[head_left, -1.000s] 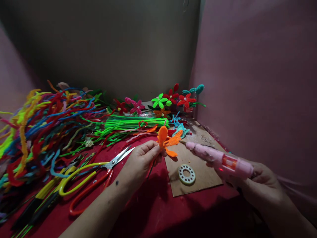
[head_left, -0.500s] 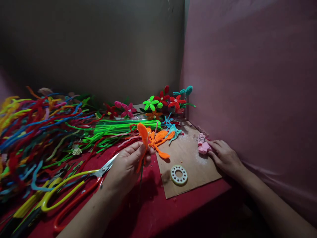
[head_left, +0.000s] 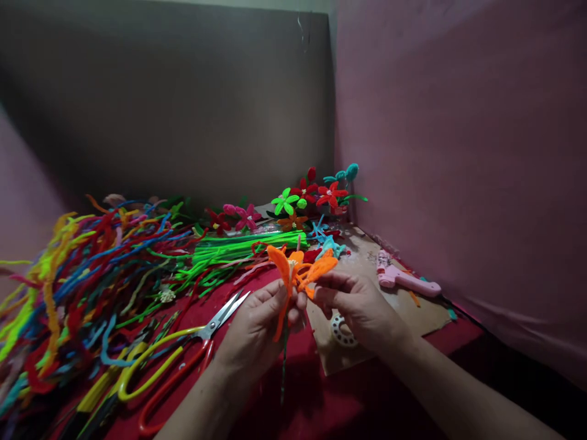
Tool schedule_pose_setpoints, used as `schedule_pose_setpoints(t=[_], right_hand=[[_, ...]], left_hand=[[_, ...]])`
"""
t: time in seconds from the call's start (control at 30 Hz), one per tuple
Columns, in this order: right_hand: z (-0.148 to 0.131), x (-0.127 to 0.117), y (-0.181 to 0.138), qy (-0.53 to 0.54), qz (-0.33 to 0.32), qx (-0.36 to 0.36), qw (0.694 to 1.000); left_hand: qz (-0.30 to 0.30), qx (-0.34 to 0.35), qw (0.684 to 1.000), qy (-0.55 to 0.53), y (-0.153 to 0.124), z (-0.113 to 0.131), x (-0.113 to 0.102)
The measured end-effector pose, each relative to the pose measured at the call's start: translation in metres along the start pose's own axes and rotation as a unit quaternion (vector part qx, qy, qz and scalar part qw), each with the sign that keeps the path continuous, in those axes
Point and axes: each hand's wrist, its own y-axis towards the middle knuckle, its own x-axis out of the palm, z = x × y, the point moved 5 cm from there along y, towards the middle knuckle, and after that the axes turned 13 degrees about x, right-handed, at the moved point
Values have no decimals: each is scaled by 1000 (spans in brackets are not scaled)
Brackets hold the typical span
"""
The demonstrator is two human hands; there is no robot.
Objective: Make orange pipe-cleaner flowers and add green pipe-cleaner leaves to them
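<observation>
My left hand (head_left: 257,318) pinches an orange pipe-cleaner flower (head_left: 283,263) with pale stamens at its centre. Its thin dark green stem (head_left: 284,366) hangs below the fingers. Close by on the right, my right hand (head_left: 362,305) has its fingertips closed on an orange fuzzy petal (head_left: 323,267), right beside the flower. Whether that petal is joined to the flower I cannot tell. A pink glue gun (head_left: 408,281) lies on the cardboard sheet (head_left: 431,315), beyond my right hand. The white ring with holes (head_left: 340,330) is partly covered by that hand.
Large scissors (head_left: 208,331) with yellow and red handles lie on the red cloth (head_left: 247,403), near yellow-handled pliers (head_left: 98,388). A heap of coloured pipe cleaners (head_left: 92,275) fills the left. Green pipe cleaners (head_left: 247,244) and finished flowers (head_left: 284,200) sit behind. A pink wall (head_left: 458,153) bounds the right.
My right hand has let go of the glue gun and moved left to the orange petals. The left hand still holds the flower, and the camera view has shifted.
</observation>
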Motion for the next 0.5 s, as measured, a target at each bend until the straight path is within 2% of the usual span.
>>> schedule_pose_setpoints(t=[0.1, 0.17, 0.37, 0.5], right_hand=[[2, 13, 10, 69, -57, -26, 996], [3, 16, 12, 88, -69, -29, 993], [-3, 16, 8, 104, -36, -54, 992], [-18, 6, 0, 65, 29, -83, 994]], left_hand=[[-10, -5, 1000, 1, -2, -1, 1], [-6, -11, 1000, -4, -3, -2, 1], [-17, -17, 999, 23, -4, -2, 6], [-4, 18, 996, 93, 0, 4, 1]])
